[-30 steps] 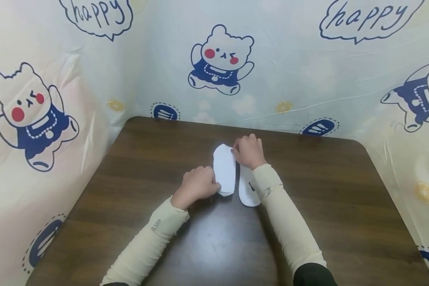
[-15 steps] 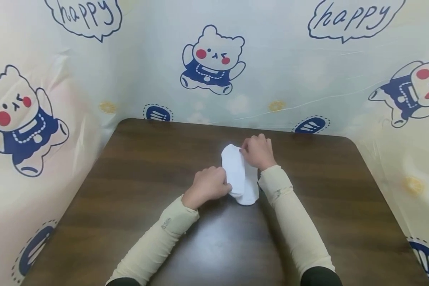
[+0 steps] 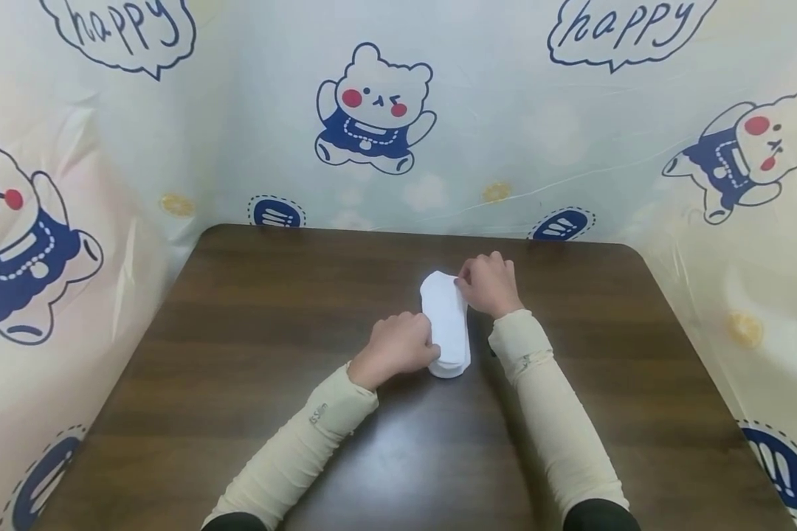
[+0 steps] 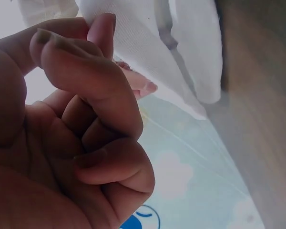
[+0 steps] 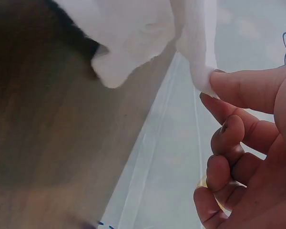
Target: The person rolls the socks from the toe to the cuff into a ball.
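A white sock (image 3: 443, 313) is stretched lengthwise between both hands, close over the table in the head view. My left hand (image 3: 398, 343) pinches its near left edge. At the far right corner my right hand (image 3: 490, 284) holds it between thumb and index finger, as the right wrist view shows at the cloth's tip (image 5: 202, 78). Beneath it lies a second white sock (image 3: 448, 372), mostly hidden, with its near rounded end peeking out. The left wrist view shows the held sock's fine-knit fabric (image 4: 128, 36) with the lower sock (image 4: 198, 57) beyond it.
The dark brown wooden table (image 3: 272, 310) has rounded far corners. A pale printed curtain (image 3: 491, 118) with cartoon bears hangs around its back and both sides.
The held sock has moved right, from beside the second sock to over it, covering most of it. Both hands shifted right with it, keeping their pinch. The head view turned slightly.
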### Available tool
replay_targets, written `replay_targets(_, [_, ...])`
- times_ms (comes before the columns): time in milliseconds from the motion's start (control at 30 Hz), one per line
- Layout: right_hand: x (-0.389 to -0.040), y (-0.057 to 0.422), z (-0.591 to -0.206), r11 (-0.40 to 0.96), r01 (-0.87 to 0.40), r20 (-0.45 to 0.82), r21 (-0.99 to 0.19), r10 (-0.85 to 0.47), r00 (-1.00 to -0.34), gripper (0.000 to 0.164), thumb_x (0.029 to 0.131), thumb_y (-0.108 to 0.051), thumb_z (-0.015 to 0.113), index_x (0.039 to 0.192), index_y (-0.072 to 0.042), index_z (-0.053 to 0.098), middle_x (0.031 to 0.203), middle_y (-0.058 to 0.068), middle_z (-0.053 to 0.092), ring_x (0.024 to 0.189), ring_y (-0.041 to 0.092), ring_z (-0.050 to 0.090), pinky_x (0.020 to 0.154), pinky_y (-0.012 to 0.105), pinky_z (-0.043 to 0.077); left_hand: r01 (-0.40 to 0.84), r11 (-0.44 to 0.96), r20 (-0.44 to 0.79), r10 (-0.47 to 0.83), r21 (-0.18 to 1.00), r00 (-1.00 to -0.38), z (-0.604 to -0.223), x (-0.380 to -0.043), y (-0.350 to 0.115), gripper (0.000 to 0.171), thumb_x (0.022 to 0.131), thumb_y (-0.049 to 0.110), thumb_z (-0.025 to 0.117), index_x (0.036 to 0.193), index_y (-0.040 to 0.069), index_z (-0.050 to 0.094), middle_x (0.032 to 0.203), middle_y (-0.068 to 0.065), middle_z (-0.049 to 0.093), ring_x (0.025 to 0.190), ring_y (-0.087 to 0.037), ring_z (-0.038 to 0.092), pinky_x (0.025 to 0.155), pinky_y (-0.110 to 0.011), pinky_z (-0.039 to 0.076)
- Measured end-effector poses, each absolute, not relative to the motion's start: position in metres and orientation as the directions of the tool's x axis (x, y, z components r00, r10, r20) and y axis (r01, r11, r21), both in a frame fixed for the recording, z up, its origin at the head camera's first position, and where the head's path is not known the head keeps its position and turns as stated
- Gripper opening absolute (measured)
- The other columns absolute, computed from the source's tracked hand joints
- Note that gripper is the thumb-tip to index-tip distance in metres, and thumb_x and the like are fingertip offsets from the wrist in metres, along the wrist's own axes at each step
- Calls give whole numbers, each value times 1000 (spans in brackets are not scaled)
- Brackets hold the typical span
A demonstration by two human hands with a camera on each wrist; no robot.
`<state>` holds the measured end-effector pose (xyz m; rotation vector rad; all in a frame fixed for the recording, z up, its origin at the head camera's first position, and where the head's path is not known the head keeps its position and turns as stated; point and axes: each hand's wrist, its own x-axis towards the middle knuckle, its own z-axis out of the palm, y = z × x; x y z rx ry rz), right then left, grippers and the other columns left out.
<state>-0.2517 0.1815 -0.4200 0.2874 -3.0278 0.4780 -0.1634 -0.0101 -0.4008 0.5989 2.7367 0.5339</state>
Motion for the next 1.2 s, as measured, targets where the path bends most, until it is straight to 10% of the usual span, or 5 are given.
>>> replay_targets(467, [-249, 194, -447, 944, -146, 8, -297, -150, -989, 22, 94, -27, 69, 84, -9, 74, 80, 5, 65, 92, 31, 49, 85, 50, 37, 358, 863, -283, 465, 357, -839, -436, -162, 4, 33, 93, 36, 70, 71, 14, 60, 63, -1, 52, 56, -19, 51, 52, -37, 42])
replay_targets(733, [-239, 201, -421, 917, -260, 120, -302, -234, -965, 22, 92, -27, 71, 101, -8, 74, 92, 7, 67, 92, 28, 46, 84, 49, 34, 432, 819, -120, 506, 378, -854, -417, -167, -9, 36, 86, 46, 79, 69, 18, 63, 59, 5, 50, 56, -15, 50, 50, -33, 40])
replay_targets(1033, [-185, 214, -396, 743, -654, 186, -146, -628, -756, 17, 89, -15, 76, 106, -14, 78, 99, 1, 73, 91, 21, 51, 78, 40, 40, 806, 540, 69, 819, 243, -570, -418, -176, -29, 20, 81, 24, 87, 97, 19, 77, 84, 6, 61, 68, -10, 54, 59, -26, 45])
replay_targets(1200, [-161, 225, -414, 667, -730, 110, -147, -723, -682, 29, 84, -11, 82, 112, -20, 79, 108, -4, 73, 95, 17, 52, 80, 36, 39, 837, 496, 77, 848, 231, -524, -433, -178, -27, 18, 82, 16, 85, 100, 18, 80, 88, 5, 65, 69, -10, 56, 60, -25, 47])
